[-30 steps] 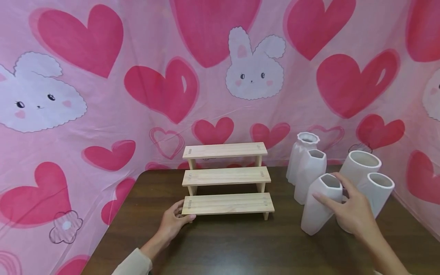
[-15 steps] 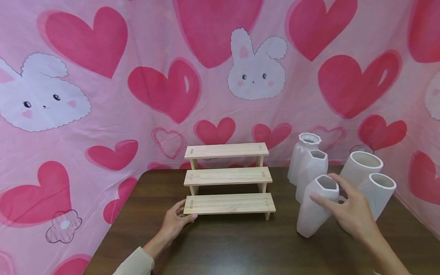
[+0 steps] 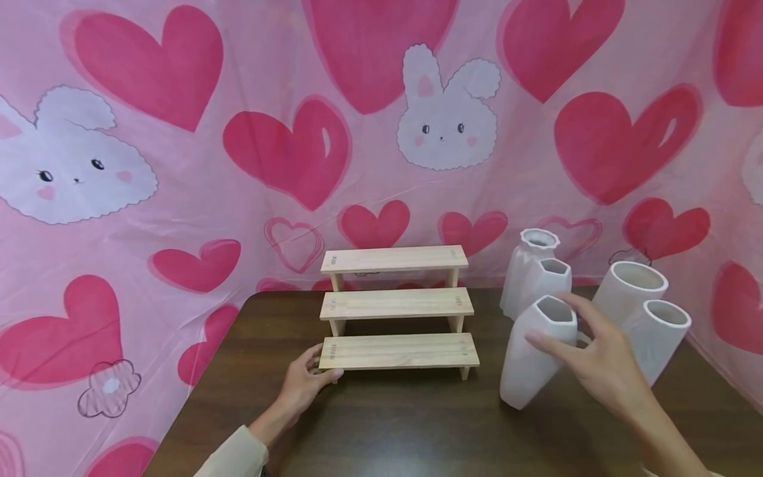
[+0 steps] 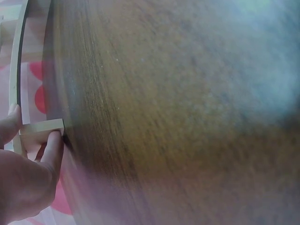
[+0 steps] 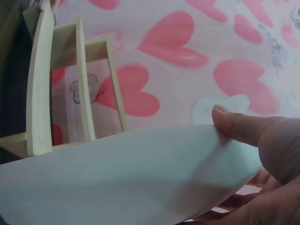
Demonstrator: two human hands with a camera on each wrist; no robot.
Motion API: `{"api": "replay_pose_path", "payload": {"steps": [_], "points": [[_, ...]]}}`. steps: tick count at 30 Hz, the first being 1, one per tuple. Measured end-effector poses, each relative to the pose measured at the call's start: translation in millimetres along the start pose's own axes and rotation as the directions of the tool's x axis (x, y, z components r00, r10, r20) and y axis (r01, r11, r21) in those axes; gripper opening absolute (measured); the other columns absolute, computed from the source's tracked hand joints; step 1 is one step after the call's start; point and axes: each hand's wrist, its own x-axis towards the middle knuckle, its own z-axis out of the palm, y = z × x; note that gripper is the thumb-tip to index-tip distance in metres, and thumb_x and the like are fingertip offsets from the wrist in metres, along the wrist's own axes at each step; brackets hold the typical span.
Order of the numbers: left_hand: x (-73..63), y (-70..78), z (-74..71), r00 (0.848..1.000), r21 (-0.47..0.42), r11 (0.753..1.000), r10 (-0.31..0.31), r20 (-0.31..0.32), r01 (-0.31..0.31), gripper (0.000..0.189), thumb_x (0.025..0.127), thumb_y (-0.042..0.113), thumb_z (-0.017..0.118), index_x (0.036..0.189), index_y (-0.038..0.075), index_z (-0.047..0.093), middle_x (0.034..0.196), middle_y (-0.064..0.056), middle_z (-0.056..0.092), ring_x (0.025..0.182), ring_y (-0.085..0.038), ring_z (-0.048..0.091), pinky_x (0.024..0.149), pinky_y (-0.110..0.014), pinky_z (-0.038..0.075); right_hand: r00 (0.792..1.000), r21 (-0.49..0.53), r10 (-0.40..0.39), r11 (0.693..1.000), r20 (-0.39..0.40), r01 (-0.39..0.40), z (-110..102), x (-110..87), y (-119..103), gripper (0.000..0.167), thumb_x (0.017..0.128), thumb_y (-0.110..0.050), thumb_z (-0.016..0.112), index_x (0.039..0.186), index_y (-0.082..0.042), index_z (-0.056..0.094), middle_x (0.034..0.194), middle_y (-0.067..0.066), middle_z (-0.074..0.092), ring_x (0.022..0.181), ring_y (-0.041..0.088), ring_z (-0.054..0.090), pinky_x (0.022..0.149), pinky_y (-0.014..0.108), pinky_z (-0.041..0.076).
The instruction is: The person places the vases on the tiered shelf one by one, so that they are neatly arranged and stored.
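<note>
A white faceted vase [image 3: 533, 354] with a five-sided mouth leans in my right hand [image 3: 602, 354], its base toward the left. Thumb and fingers hold it around the upper part, as the vase [image 5: 131, 176] in the right wrist view also shows. My left hand [image 3: 304, 384] grips the left end of the lowest board of a three-tier wooden stand [image 3: 399, 351]. In the left wrist view, the left hand [image 4: 28, 183] has its thumb on the board and a finger against the stand's short leg [image 4: 44, 129].
Several more white vases stand on the right: one with a frilled rim [image 3: 530, 265], a faceted one [image 3: 548, 281] in front of it, a wide round one [image 3: 632, 291] and a slimmer one [image 3: 658, 338]. The dark wooden table [image 3: 393, 430] ends at a pink heart-print cloth [image 3: 352, 172].
My right hand has carried the faceted vase a little to the left, away from the round vases. The left hand keeps its grip on the stand.
</note>
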Motion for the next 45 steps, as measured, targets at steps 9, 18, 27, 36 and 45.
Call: {"api": "replay_pose_path", "payload": {"steps": [9,18,27,36,45], "points": [[1.4,1.6,-1.4,1.000,-0.013,1.000,-0.009,-0.004,0.009,0.069,0.078,0.004,0.079,0.137,-0.004,0.046,0.107,-0.019,0.066,0.078,-0.022,0.066,0.069,-0.028,0.056,0.999,0.005,-0.051,0.999,0.001,0.051,6,2.2,-23,0.065,0.076,-0.026,0.084,0.133,-0.017,0.054,0.102,0.008,0.063,0.078,0.007,0.056,0.062,0.021,0.048],[1.4,2.6,-2.3,1.000,0.001,1.000,-0.004,-0.001,0.004,0.068,0.077,0.004,0.080,0.136,-0.006,0.046,0.105,-0.019,0.066,0.076,-0.021,0.065,0.068,-0.029,0.056,0.996,0.054,-0.052,0.997,0.066,0.048,17,12.5,-51,0.068,0.078,-0.033,0.081,0.137,-0.018,0.051,0.114,0.009,0.062,0.098,0.024,0.058,0.076,0.033,0.055],[2.3,3.8,-1.7,1.000,-0.005,1.000,-0.009,0.005,0.009,0.068,0.078,0.003,0.079,0.137,-0.005,0.047,0.107,-0.019,0.066,0.077,-0.021,0.065,0.071,-0.036,0.057,0.982,0.161,-0.122,0.982,0.144,0.099,38,34.2,-80,0.065,0.077,-0.033,0.082,0.133,-0.017,0.052,0.115,0.006,0.059,0.102,0.025,0.055,0.086,0.054,0.051],[3.2,3.1,-3.2,1.000,0.006,1.000,-0.005,0.011,0.005,0.068,0.078,0.005,0.079,0.137,-0.005,0.046,0.108,-0.019,0.066,0.080,-0.020,0.066,0.071,-0.036,0.057,0.971,0.219,-0.147,0.970,0.191,0.103,70,50.6,-101,0.070,0.075,-0.036,0.083,0.136,-0.023,0.051,0.115,0.002,0.061,0.095,0.025,0.060,0.073,0.040,0.055],[1.4,3.4,-4.6,1.000,0.010,1.000,-0.019,0.015,0.019,0.068,0.079,0.005,0.079,0.138,-0.004,0.045,0.108,-0.018,0.066,0.081,-0.020,0.066,0.071,-0.033,0.057,0.961,0.368,-0.191,0.924,0.203,0.106,102,55.6,-113,0.064,0.076,-0.023,0.084,0.131,-0.022,0.053,0.112,0.003,0.061,0.091,0.027,0.060,0.069,0.037,0.055]]}}
